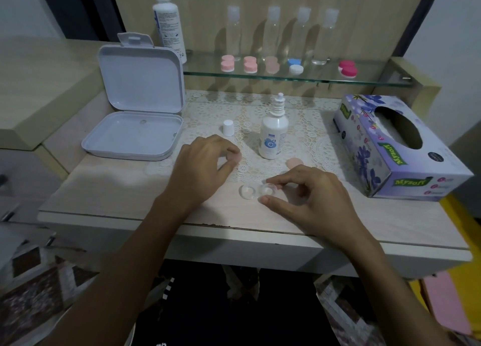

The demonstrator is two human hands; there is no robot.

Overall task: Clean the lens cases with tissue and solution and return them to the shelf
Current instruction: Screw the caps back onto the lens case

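R hand (309, 197) pinches clear lens case (260, 190) on table (117, 197); L hand (203, 163) holds pink cap (235, 157); solution bottle (273, 135) upright, uncapped; tissue box (395, 150) at right.

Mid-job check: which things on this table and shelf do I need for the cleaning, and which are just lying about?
For the job:
- clear lens case, pinched by right hand
- peach cap under left hand; second peach cap
- solution bottle, open
- tissue box
- glass shelf

Lying about:
- open white box
- bottle cap
- empty clear bottles
- large bottle
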